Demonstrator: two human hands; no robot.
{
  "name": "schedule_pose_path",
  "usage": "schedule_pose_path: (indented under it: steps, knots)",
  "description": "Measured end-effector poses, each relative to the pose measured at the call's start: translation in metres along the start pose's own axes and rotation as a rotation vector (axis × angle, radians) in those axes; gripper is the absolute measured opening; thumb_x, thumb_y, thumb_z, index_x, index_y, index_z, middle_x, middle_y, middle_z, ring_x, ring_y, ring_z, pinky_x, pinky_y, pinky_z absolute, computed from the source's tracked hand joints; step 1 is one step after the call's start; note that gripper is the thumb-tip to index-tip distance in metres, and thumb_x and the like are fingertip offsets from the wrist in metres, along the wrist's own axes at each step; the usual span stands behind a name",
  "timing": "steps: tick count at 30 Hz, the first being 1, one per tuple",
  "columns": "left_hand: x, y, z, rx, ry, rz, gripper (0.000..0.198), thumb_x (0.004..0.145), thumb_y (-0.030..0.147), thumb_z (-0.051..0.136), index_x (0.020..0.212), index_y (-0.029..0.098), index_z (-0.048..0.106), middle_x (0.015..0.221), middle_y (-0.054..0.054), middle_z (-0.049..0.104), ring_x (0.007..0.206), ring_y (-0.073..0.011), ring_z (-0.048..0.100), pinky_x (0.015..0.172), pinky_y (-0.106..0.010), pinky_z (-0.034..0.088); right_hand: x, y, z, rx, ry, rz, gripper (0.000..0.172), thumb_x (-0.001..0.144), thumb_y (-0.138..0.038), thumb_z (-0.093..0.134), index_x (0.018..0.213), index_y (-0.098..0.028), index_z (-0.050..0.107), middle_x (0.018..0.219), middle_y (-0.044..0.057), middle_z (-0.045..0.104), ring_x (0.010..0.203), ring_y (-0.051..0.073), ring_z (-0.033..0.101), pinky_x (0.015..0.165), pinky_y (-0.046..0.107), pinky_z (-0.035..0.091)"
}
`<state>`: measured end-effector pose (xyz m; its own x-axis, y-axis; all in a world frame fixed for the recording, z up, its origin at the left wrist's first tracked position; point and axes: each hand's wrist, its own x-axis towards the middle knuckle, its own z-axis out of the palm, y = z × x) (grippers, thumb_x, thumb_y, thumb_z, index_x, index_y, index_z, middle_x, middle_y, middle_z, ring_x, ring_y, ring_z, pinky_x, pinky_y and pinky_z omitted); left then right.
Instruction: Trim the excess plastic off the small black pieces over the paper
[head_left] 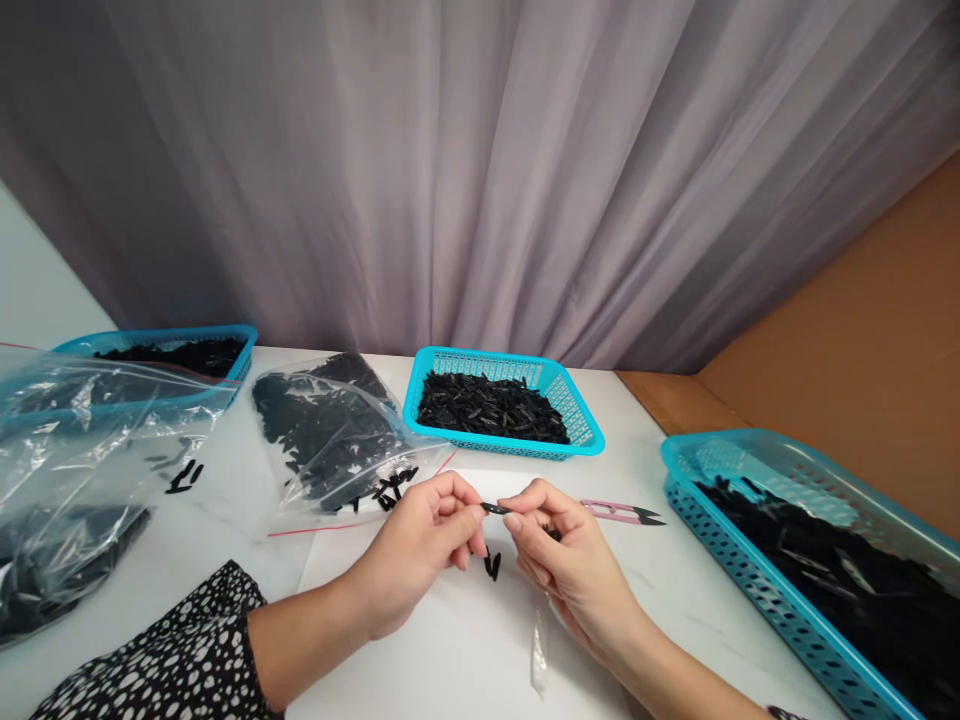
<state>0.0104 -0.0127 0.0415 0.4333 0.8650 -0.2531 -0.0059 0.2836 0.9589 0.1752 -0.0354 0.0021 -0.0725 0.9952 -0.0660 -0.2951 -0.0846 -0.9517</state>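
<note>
A small, narrow black piece (494,508) is pinched between my two hands above a white sheet (427,640). My left hand (420,545) grips its left end with thumb and forefinger. The other end sits between the thumb and forefinger of my right hand (566,560). Something dark, perhaps more such pieces, shows between the curled fingers of that right hand. Just below the hands, a few loose black pieces (493,565) lie on the sheet. Near my left hand, several more black pieces (391,488) spill at the mouth of a clear zip bag (330,430) full of them.
Behind the hands stands a blue basket (585,445) of black pieces. Other blue baskets are at right (750,580) and far left (251,345). Pink thread snips (626,512) lie beyond my right hand. A large clear bag (82,470) covers the left side. A grey curtain (450,180) hangs behind.
</note>
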Motion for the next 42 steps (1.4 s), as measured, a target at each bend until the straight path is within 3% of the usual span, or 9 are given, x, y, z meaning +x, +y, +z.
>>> schedule_pose_path:
  steps: [11,21,29,32,35,39,42]
  knots:
    - [-0.003,0.003,0.001,-0.174,-0.024,-0.108,0.017,0.080,0.029,0.062,0.079,0.019,0.048,0.061,0.004,0.058,0.053,-0.0062,0.041,0.052,-0.021,0.024,-0.002,0.004,-0.001,-0.097,-0.019,-0.060,0.034,0.078,-0.047,0.074,0.076,-0.019,0.056,0.049,-0.010,0.037,0.042,0.005,0.025,0.041,0.021,0.017]
    - [-0.003,0.003,0.000,-0.147,-0.013,-0.067,0.017,0.076,0.027,0.063,0.072,0.019,0.049,0.058,0.004,0.056,0.052,-0.0071,0.038,0.052,-0.021,0.025,-0.003,-0.005,0.005,0.070,-0.009,0.074,0.034,0.073,-0.044,0.080,0.076,-0.019,0.056,0.043,-0.013,0.033,0.040,0.005,0.020,0.041,0.021,0.013]
    - [0.000,0.004,-0.003,-0.147,0.076,-0.013,0.018,0.076,0.027,0.065,0.070,0.018,0.050,0.055,0.005,0.054,0.051,-0.0061,0.039,0.053,-0.020,0.027,-0.002,-0.005,0.004,0.114,-0.037,0.081,0.033,0.073,-0.042,0.081,0.077,-0.019,0.058,0.043,-0.013,0.033,0.039,0.004,0.018,0.040,0.019,0.012]
    - [0.004,0.000,-0.004,-0.143,0.085,0.028,0.020,0.080,0.034,0.066,0.077,0.018,0.054,0.061,0.004,0.059,0.050,-0.0056,0.041,0.053,-0.020,0.029,0.001,-0.006,0.004,0.101,-0.002,0.076,0.033,0.072,-0.043,0.081,0.078,-0.019,0.059,0.043,-0.013,0.034,0.039,0.004,0.017,0.039,0.020,0.011]
    - [0.007,-0.005,-0.004,-0.104,0.046,0.107,0.027,0.078,0.038,0.070,0.094,0.018,0.060,0.070,0.002,0.065,0.052,-0.0073,0.047,0.052,-0.022,0.031,0.001,-0.008,0.007,0.065,0.046,0.076,0.034,0.071,-0.044,0.081,0.077,-0.019,0.059,0.043,-0.013,0.032,0.039,0.004,0.016,0.039,0.020,0.011]
    - [0.010,-0.008,-0.002,-0.069,0.094,0.153,0.024,0.072,0.034,0.076,0.080,0.016,0.062,0.068,0.000,0.066,0.054,-0.0090,0.051,0.054,-0.023,0.034,0.006,-0.014,0.008,-0.075,-0.035,0.087,0.035,0.075,-0.050,0.075,0.077,-0.018,0.061,0.044,-0.012,0.028,0.041,0.006,0.015,0.041,0.021,0.012]
    - [0.012,-0.011,-0.003,-0.086,0.140,0.119,0.022,0.072,0.033,0.074,0.077,0.016,0.061,0.073,-0.003,0.070,0.054,-0.0089,0.050,0.056,-0.024,0.036,0.029,-0.025,-0.001,-0.391,-0.006,-0.093,0.040,0.086,-0.058,0.059,0.079,-0.018,0.065,0.046,-0.009,0.031,0.042,0.009,0.023,0.042,0.023,0.018]
